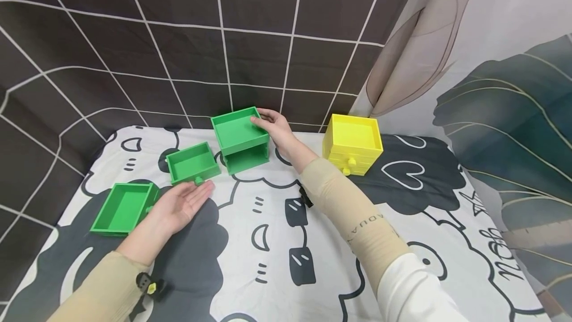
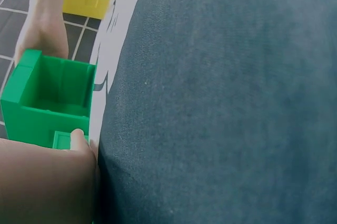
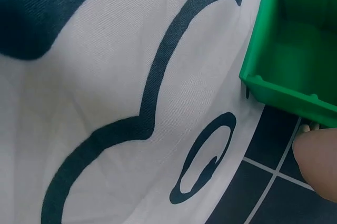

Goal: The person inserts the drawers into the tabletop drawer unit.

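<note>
my right hand (image 1: 279, 132) soundly grips the side of the likely light, stiff green cabinet (image 1: 243, 144) near the cloth's (image 1: 243, 277) far edge; left hand (image 1: 180, 207) empty.

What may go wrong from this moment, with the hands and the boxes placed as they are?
1. The right hand grips the green box at one side only, so it might tip or twist.
2. The left hand is close to the left drawer and the middle drawer; a careless move could push either.
3. The right sleeve passes near the yellow box and may bump it.
</note>
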A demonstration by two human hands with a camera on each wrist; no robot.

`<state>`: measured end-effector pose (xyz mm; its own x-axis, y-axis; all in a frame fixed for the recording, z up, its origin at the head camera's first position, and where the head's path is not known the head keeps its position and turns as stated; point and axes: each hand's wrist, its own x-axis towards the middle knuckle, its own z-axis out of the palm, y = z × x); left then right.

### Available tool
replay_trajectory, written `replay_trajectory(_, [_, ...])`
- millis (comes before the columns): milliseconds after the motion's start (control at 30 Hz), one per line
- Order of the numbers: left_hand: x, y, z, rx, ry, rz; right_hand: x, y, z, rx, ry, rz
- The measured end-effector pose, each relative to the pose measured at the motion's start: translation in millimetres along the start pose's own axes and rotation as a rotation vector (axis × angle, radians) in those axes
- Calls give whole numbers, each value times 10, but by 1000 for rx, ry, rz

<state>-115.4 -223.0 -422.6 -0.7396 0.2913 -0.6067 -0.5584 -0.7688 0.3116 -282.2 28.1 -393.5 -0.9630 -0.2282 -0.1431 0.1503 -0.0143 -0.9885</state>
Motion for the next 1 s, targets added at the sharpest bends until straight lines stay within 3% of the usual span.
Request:
replay_trajectory(367, [2, -5, -8, -4, -11, 6, -44, 42, 62, 22, 79, -21])
replay_trajectory(667, [5, -5, -21, -23, -19, 1, -147, 70, 97, 37, 159, -86])
replay_trajectory(1000, [10, 8, 19, -25, 76, -2, -302, 139, 107, 43, 183, -107])
